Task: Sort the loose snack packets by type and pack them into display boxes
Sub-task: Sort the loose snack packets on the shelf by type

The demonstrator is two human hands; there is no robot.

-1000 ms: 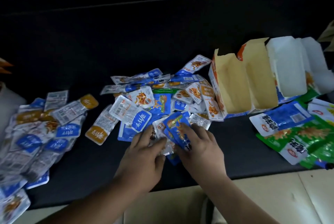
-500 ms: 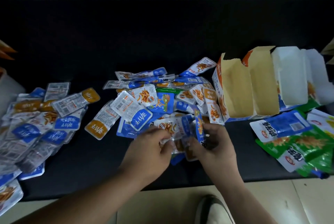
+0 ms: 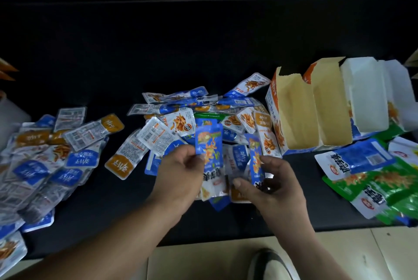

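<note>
Blue packet (image 3: 209,146): held upright at centre frame, just above the near edge of the pile, printed face toward the camera.
Left hand (image 3: 181,175): thumb and fingers pinch the blue packet's left edge.
Second packet (image 3: 256,162): also blue, upright and turned nearly edge-on, just right of the first.
Right hand (image 3: 278,189): fingers curled round the second packet, thumb pressed on its lower part.
Pile (image 3: 203,117): mixed blue, white and orange packets heaped at centre, behind both hands.
Left heap (image 3: 45,155): more packets spread at the left edge, apart from the pile.
Boxes (image 3: 294,110): open cartons in a row at upper right, touching the pile's right side.
Bags (image 3: 373,178): larger green and blue ones lying at lower right, in front of the boxes.
Bench (image 3: 203,53): dark, carrying everything.
Floor (image 3: 203,261): pale tiles along the bottom.
Shoe (image 3: 268,264): at bottom centre.
</note>
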